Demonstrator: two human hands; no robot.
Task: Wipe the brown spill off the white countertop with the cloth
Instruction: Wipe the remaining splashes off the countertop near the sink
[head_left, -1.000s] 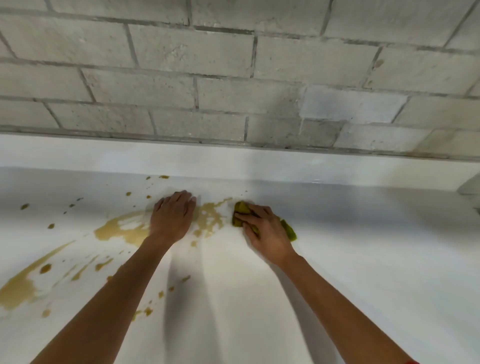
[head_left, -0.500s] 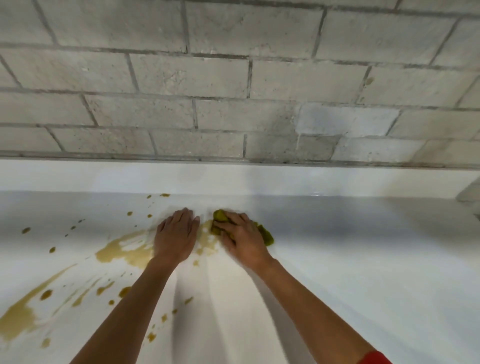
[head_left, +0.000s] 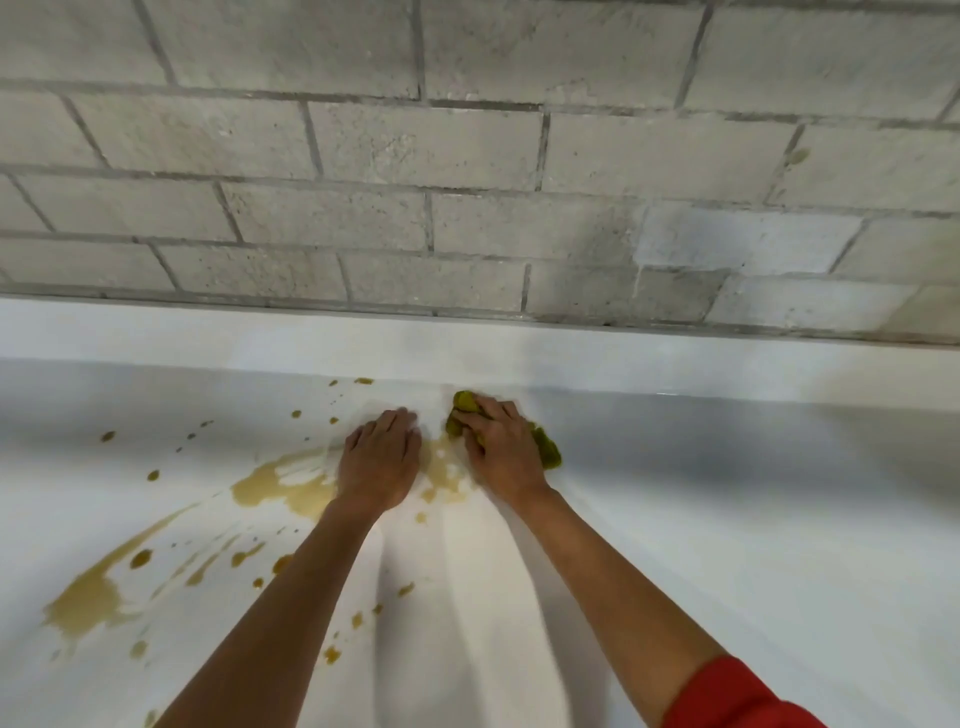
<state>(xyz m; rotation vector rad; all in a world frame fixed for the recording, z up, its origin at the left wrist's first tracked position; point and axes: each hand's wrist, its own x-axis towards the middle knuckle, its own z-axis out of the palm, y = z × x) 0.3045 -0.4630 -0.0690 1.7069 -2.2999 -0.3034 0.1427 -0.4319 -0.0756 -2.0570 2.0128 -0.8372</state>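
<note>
While our right hand (head_left: 501, 451) presses the bunched cloth (head_left: 543, 448) flat on the desk (head_left: 727, 519) | spill (head_left: 283, 486) streaks leftward, long axis left-near | left hand (head_left: 379, 465) spread flat, nearer it.

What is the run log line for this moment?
right hand: presses cloth | left hand: flat on countertop | spill: mostly unwiped

Cloth (head_left: 545, 447): olive-green, bunched, pressed flat on countertop (head_left: 727, 519) under right hand (head_left: 501, 452). Spill (head_left: 280, 486): brown puddle, streaks, droplets, just left of grip; countertop white, glossy.
</note>
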